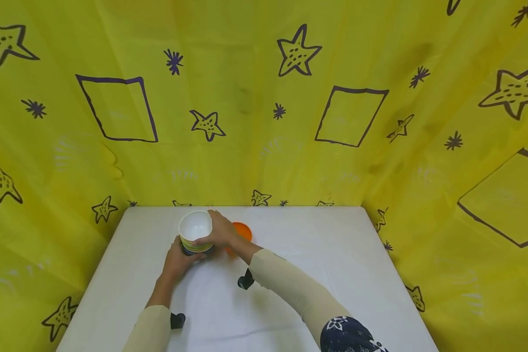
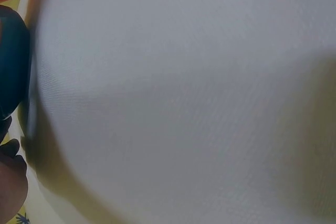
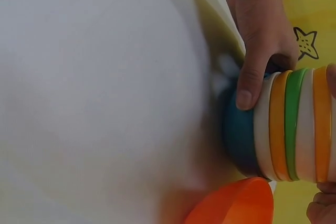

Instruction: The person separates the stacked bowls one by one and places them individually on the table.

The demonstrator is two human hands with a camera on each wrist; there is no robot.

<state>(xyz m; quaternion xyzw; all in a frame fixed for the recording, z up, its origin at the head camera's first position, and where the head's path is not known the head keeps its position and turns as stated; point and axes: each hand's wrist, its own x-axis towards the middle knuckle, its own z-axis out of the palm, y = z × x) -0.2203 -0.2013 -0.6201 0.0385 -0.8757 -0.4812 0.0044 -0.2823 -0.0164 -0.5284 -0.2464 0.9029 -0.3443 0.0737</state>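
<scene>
A stack of nested bowls stands at the far left of the table, with a white bowl on top. In the right wrist view its bands run from a blue bowl at the bottom through white, orange and green rims. My left hand grips the stack low down, its thumb across the blue bowl. Higher up, my right hand holds the stack's upper rims, thumb in front. An orange bowl sits just right of the stack, partly hidden behind my right hand and wrist.
A white cloth covers the table. Yellow curtains with drawn stars and squares enclose its back and sides. Dark wrist-camera parts stick out beneath the right forearm and beside the left one.
</scene>
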